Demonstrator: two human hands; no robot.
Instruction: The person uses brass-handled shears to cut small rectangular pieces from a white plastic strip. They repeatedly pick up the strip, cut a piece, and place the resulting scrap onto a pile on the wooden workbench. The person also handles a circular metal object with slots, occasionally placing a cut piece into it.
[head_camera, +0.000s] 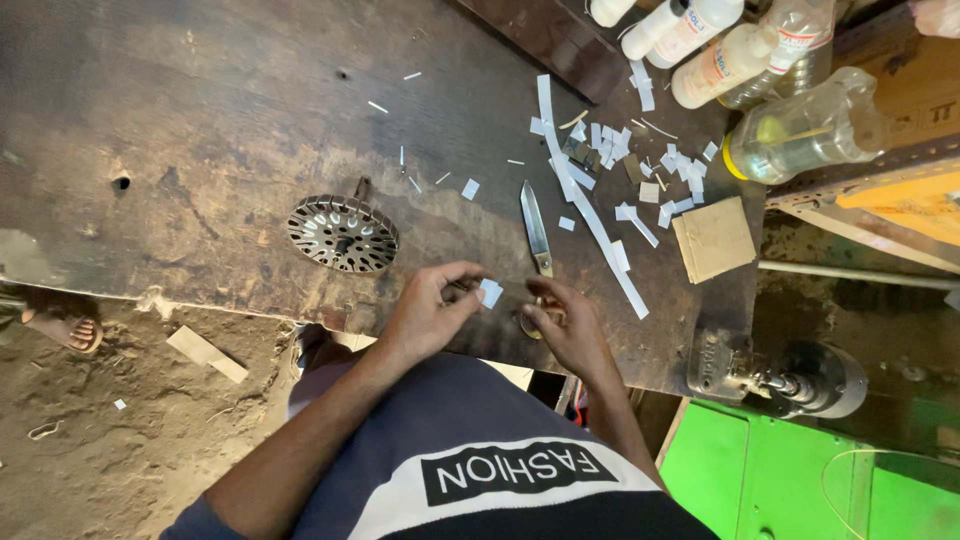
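My left hand (425, 315) pinches a small white paper piece (490, 292) between thumb and fingertips, just above the near edge of the dark wooden workbench (230, 110). My right hand (572, 330) is a little to its right, fingers curled over the handle end of a pair of scissors (537, 230). The scissors lie on the bench with closed blades pointing away from me. The handle is mostly hidden under my fingers. A long white paper strip (590, 215) runs diagonally just right of the scissors.
A round slotted metal disc (343, 235) lies left of my hands. Several cut paper scraps (650, 170) and a square of cardboard (713, 238) sit at right, plastic bottles (800, 130) behind them. A small vise (790, 378) is clamped at the bench corner. Another person's sandalled foot (65, 328) rests on the dirt floor.
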